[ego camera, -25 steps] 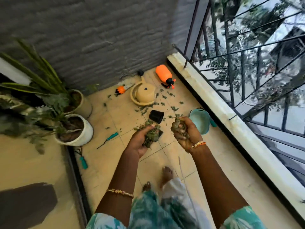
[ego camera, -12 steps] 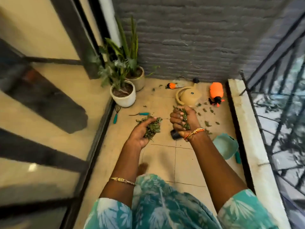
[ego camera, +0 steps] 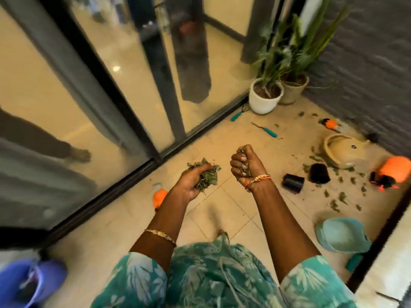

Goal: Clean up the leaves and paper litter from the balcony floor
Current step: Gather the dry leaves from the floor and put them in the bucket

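Much of the view is smearing with blur: the glass sliding doors (ego camera: 124, 90) on the left are showing only hazy reflections, and the purple container (ego camera: 31, 283) in the bottom-left corner is being cut off by the frame edge, its contents impossible to make out. The person's green leaf-print garment (ego camera: 200, 274) is covering most of the floor directly below, with only part of a bare foot (ego camera: 216, 218) peeking out.

The left hand (ego camera: 193, 181) is curling round a loose clump of dry, crinkled leaves (ego camera: 205, 176), which are spilling out past the fingers. The right hand (ego camera: 246, 163) is closing into a tight fist round a second bunch of leaves (ego camera: 244, 155), most of it hidden inside the grip, with only scraps sticking out above and below. Both are hovering above the beige tiled balcony floor (ego camera: 222, 203), near each other but apart.

More scattered leaf bits (ego camera: 340, 196) are lying on the tiles to the right, around two small black ribbed pots (ego camera: 293, 183), a round tan watering can (ego camera: 347, 152) and an orange spray bottle (ego camera: 395, 170) that is partly running out of frame. A teal plastic dustpan (ego camera: 342, 234) is sitting near the pale ledge. Two potted plants (ego camera: 266, 94), one in a smooth white pot, are standing in the far corner against the grey textured wall (ego camera: 367, 63), with teal-handled tools (ego camera: 271, 132) lying nearby. A small orange object (ego camera: 159, 196) is half hiding behind the left forearm.
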Motion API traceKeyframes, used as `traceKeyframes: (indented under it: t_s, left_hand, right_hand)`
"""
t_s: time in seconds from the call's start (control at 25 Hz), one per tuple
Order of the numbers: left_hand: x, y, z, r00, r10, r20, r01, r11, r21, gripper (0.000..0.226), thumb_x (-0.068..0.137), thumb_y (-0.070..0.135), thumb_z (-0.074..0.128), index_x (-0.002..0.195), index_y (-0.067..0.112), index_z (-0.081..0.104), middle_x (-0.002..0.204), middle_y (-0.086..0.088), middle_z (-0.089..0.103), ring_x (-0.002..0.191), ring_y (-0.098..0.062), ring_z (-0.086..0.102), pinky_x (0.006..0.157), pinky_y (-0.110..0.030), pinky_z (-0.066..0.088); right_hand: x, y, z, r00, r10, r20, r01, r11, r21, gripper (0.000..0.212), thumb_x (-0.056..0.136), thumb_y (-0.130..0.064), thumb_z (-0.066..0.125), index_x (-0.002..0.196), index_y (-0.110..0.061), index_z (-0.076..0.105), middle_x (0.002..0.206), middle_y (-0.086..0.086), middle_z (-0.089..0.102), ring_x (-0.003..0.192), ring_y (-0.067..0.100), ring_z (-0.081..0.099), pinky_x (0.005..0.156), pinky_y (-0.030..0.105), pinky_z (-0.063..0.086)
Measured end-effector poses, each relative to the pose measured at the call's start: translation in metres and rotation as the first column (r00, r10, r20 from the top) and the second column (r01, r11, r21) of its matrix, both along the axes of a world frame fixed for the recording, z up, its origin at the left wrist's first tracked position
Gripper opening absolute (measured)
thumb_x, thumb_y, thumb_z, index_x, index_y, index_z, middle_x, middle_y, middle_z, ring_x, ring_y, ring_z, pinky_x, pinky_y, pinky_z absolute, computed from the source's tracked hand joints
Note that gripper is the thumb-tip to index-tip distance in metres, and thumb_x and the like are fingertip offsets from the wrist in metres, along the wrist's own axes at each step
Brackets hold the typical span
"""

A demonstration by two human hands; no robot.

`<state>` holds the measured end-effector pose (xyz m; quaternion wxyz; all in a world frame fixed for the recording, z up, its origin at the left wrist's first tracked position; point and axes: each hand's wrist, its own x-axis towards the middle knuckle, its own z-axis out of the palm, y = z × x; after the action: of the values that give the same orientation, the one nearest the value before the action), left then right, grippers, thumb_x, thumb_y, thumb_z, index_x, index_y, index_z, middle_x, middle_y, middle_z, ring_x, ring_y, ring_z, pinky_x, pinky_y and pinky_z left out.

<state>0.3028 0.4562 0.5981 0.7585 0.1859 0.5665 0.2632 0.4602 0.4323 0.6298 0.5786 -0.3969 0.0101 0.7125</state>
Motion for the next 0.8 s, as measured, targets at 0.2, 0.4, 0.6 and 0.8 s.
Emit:
traceKeyframes:
  t_s: [0.2,0.4,0.6,0.8]
  left_hand:
    - [-0.111,-0.07,-0.019,0.975,0.218,-0.043,-0.219,0.976,-0.003,0.006,0.084,0.008,0.069,0.088,0.004,0.067,0.067,-0.006,0.07,0.05,-0.012,0.066,0.044,-0.02,0.05]
    - [-0.249,-0.172,-0.036,0.916,0.4,-0.041,-0.402,0.914,-0.051,0.018,0.085,0.01,0.068,0.101,0.002,0.066,0.074,-0.008,0.07,0.052,-0.012,0.065,0.045,-0.019,0.049]
    - [-0.364,-0.254,-0.054,0.808,0.582,-0.09,-0.588,0.806,-0.065,0.04,0.08,0.014,0.074,0.116,-0.002,0.065,0.091,-0.011,0.069,0.061,-0.014,0.066,0.052,-0.022,0.052]
    - [-0.449,-0.28,-0.075,0.699,0.711,-0.077,-0.715,0.688,-0.125,0.047,0.08,0.012,0.073,0.122,-0.004,0.061,0.09,-0.012,0.068,0.053,-0.012,0.066,0.046,-0.02,0.05]
  right_hand:
    - [-0.103,-0.028,-0.028,0.966,0.247,0.07,-0.242,0.967,-0.074,0.053,0.092,-0.02,0.036,0.04,-0.022,0.038,0.038,-0.009,0.028,0.027,0.004,0.023,0.029,0.009,0.014]
    - [-0.238,-0.096,-0.048,0.864,0.484,0.135,-0.458,0.869,-0.189,0.05,0.091,-0.022,0.037,0.042,-0.021,0.037,0.04,-0.008,0.027,0.029,0.006,0.023,0.031,0.008,0.017]
    - [-0.365,-0.161,-0.066,0.719,0.687,0.104,-0.645,0.715,-0.269,0.036,0.09,-0.024,0.038,0.055,-0.019,0.034,0.04,-0.007,0.03,0.03,0.006,0.026,0.033,0.008,0.016]
    - [-0.476,-0.169,-0.075,0.562,0.818,0.127,-0.761,0.571,-0.308,0.031,0.088,-0.022,0.037,0.057,-0.017,0.036,0.04,-0.006,0.033,0.03,0.007,0.027,0.032,0.008,0.018]
